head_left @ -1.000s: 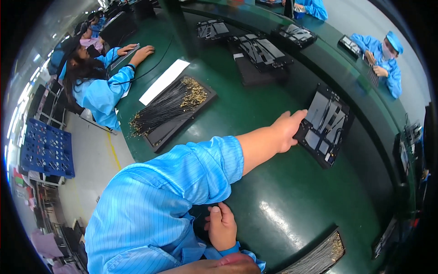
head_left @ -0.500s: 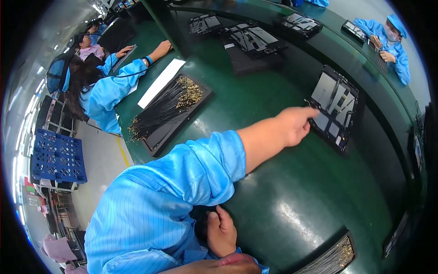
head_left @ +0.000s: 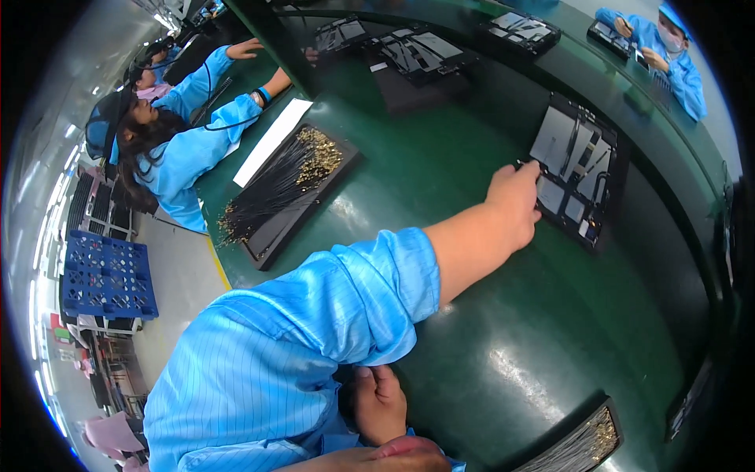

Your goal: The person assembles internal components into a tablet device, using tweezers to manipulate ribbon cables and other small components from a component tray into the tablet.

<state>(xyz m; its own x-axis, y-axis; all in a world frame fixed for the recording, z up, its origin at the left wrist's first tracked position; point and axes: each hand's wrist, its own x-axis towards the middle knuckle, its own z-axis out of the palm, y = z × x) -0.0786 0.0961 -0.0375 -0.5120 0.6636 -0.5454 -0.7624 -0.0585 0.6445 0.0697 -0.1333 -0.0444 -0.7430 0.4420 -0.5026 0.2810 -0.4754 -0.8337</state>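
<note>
My left arm reaches across the green table to an opened tablet-like device (head_left: 557,144) with grey flat panels and a black frame. My left hand (head_left: 515,206) is closed at its left edge, fingertips and thumb against the frame. Part of the grip is hidden by the hand itself. Low in the picture, below my left elbow, my right hand (head_left: 381,405) rests close to my body. Its fingers are curled in with the thumb alongside; whatever they hold, if anything, is hidden.
Thin black cables with gold-coloured ends (head_left: 271,185) fill a black tray left of my arm; a similar cable tray (head_left: 578,444) stands lower right. White paper (head_left: 273,141) lies beside the left tray. More opened devices (head_left: 413,53) sit at the back. Co-workers (head_left: 169,169) work left and far right.
My view has shifted slightly. My left hand has turned a little at the device's edge, its fingers now higher on it. The left co-worker has raised an arm. My right hand stays put.
</note>
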